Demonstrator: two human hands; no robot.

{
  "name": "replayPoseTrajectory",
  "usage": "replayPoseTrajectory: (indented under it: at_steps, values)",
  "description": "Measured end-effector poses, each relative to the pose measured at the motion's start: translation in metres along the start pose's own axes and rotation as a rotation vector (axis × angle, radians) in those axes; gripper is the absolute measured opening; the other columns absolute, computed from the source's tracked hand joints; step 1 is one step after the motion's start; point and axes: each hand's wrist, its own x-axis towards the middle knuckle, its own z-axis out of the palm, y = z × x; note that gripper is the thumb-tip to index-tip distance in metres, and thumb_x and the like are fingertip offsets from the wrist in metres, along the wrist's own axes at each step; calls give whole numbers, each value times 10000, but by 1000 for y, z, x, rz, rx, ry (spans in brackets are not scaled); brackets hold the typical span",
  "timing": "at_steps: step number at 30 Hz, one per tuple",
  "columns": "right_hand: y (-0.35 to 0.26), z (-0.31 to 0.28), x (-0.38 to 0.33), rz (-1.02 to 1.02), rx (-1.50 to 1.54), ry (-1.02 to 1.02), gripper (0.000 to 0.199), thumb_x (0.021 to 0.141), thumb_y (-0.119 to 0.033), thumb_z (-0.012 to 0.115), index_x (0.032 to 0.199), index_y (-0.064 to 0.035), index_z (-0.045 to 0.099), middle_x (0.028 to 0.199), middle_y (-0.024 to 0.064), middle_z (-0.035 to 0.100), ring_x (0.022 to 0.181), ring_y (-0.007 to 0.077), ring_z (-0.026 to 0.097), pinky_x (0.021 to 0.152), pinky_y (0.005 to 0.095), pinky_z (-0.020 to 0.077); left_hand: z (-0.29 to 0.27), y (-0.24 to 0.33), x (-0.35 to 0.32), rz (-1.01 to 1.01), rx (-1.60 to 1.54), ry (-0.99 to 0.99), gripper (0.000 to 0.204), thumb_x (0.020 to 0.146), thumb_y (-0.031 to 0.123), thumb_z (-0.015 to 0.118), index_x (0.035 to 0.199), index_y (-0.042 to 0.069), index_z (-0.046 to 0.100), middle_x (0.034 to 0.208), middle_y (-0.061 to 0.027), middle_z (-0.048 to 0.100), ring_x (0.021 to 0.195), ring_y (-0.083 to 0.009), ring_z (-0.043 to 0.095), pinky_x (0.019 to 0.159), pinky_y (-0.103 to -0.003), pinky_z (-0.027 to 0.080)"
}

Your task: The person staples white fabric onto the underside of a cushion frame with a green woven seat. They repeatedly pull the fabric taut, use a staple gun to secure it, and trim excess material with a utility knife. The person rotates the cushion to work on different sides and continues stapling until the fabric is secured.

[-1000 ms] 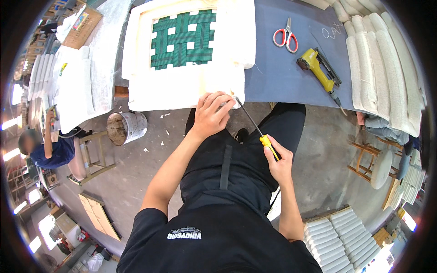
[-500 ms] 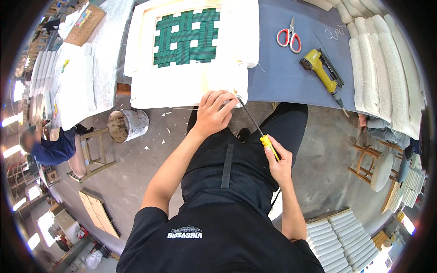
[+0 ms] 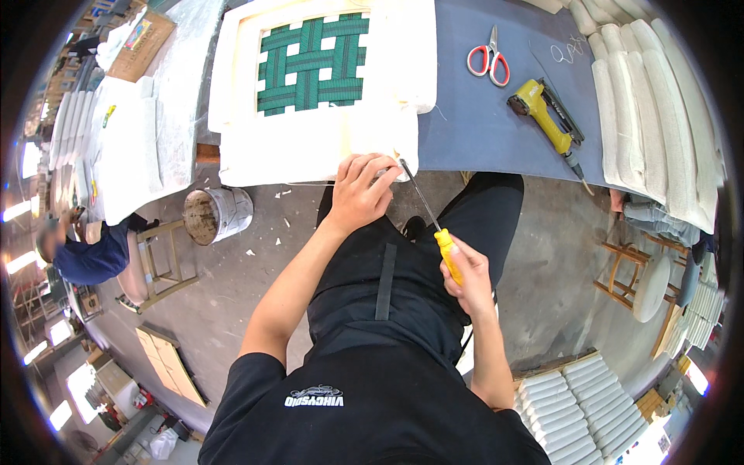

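Gripping a yellow-handled screwdriver [image 3: 447,252], the worker's right hand [image 3: 470,273] is seen from across the room below the near right corner of a white padded seat [image 3: 306,147], which lies at the front edge of a blue table [image 3: 480,143]. Right fingers are wrapped around the handle; the shaft slants up to the corner, where its very tip cannot be made out. The left hand [image 3: 361,190] rests on the seat's front edge, fingers close together and bent; whether they pinch the cover, one cannot tell. Note the change: half a second ago the handle showed a black part beyond the fist, whereas now its yellow side faces up and the right hand sits slightly lower. The tip end stays at the same corner, suggesting a turn or fresh grip of the tool, with work still centred there.
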Motion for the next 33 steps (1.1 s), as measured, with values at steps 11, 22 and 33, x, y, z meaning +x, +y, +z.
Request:
replayPoseTrajectory:
  at_steps: [11,22,33]
  values:
    - [19,5,4,-404,-670,232,272,1142,-285,602,1218,-25,601,791,17,596,542,48,507,449,234,350,2,1,1,-7,-18,-6,475,726,-17,706,1177,131,721,1235,-16,678,1190,-265,626,1058,-457,429]
    - [24,-27,26,437,902,-375,526,1190,-397,388,1203,97,569,657,29,500,368,52,401,330,213,346,-43,21,8,-246,-341,-185,465,879,-86,644,1318,62,690,1380,-117,657,1360,-321,598,1202,-498,410]
    - [15,38,11,265,11,-479,538,1188,-455,420,1117,31,638,647,50,587,380,47,382,361,212,313,-119,13,-28,-966,-1534,95,348,1098,94,634,1424,-26,614,1313,-249,717,1091,-352,775,856,-474,683]
